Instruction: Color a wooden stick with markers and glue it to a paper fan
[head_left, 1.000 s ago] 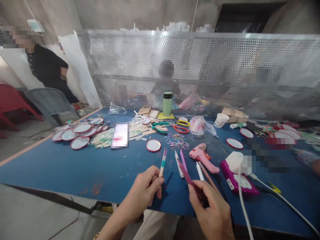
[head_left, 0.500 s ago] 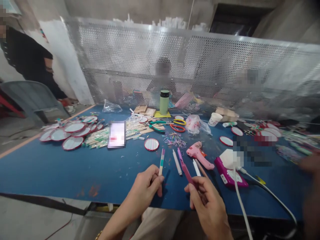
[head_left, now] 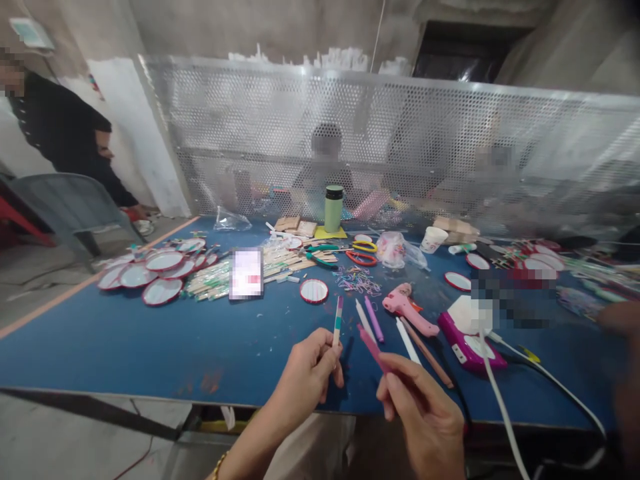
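Blue tabletop (head_left: 130, 353) spreads beneath the pink glue gun (head_left: 410, 311). Left of it, the left hand (head_left: 315, 363) pinches a banded stick (head_left: 339, 322) (purple-tipped, upright); nearer the wearer, the right hand (head_left: 420, 407) grips a dark pink stick (head_left: 373, 348).

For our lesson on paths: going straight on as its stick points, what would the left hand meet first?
Probably the coloured loops, though how high the striped stick sits is unclear.

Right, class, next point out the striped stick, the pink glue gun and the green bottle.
Striped stick (head_left: 339, 323): head view, on its teal band.
Pink glue gun (head_left: 421, 321): head view, on its handle.
Green bottle (head_left: 333, 215): head view, on its body.
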A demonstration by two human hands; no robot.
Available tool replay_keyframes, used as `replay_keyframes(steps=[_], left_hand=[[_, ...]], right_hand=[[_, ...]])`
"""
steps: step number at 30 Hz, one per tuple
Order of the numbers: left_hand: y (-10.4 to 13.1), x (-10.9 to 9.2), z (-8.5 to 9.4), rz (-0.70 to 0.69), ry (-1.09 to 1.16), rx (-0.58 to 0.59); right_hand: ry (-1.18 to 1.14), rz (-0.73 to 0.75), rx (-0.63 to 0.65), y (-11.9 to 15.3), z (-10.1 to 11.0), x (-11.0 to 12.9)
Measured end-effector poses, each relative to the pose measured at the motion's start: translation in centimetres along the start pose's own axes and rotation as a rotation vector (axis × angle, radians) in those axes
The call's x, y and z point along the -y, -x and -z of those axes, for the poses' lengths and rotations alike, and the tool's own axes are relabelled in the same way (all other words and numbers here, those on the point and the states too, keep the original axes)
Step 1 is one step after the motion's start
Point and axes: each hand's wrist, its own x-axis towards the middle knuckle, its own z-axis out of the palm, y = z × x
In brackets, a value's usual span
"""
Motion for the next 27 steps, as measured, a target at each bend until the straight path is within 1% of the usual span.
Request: replay_keyframes(steps=[2, 4, 7, 10, 15, 18, 20, 23, 25, 27], left_hand=[[0.1, 0.0, 0.0, -0.017, 0.0, 0.002], [0.1, 0.0, 0.0, -0.027, 0.004, 0.008], [0.1, 0.0, 0.0, -0.025, 0.031, 0.025], [0.0, 0.1, -0.1, 0.014, 0.048, 0.041], [-0.2, 0.3, -0.3, 0.095, 0.119, 0.022], [-0.2, 0.2, -0.4, 0.104, 0.186, 0.017], [-0.1, 0.1, -0.4, 0.087, 0.217, 0.015], [0.0, 0.0, -0.4, 0.045, 0.221, 0.014], [-0.1, 0.1, -0.4, 0.02, 0.214, 0.015], [-0.2, 0.3, -0.4, 0.007, 0.217, 0.022]], right_hand=[[-0.192, -0.037, -0.021, -0.3, -0.6, 0.6], [-0.361, -0.043, -0.05, -0.9, -1.3, 1.4], [-0.494, -0.019, -0.054, -2.1, -2.3, 2.4], [-0.557, 0.016, -0.107, -3.1, -3.1, 2.9], [-0.493, 0.021, -0.183, -3.8, -4.7, 2.9], [-0.439, -0.039, -0.211, -3.9, -5.5, 2.6], [-0.403, -0.091, -0.189, -3.9, -5.8, 2.2], [-0.345, -0.127, -0.125, -3.9, -5.7, 1.8], [-0.291, -0.13, -0.081, -4.2, -5.6, 1.8], [-0.227, -0.09, -0.042, -4.8, -5.6, 2.0]])
